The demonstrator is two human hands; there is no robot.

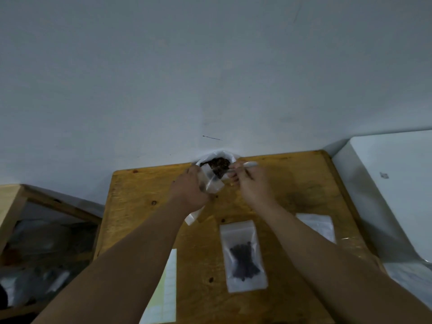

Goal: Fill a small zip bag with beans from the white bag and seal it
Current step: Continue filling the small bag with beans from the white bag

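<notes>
The white bag stands open at the far edge of the wooden table, against the wall, with dark beans showing inside. My left hand grips a small clear zip bag just in front of the white bag's mouth. My right hand pinches a light-coloured spoon whose bowl end, loaded with beans, sits at the zip bag's opening.
A sealed zip bag with beans lies flat in the table's middle. Empty zip bags lie to the right, a pale paper sheet at the near left. A wooden crate stands left, a white surface right.
</notes>
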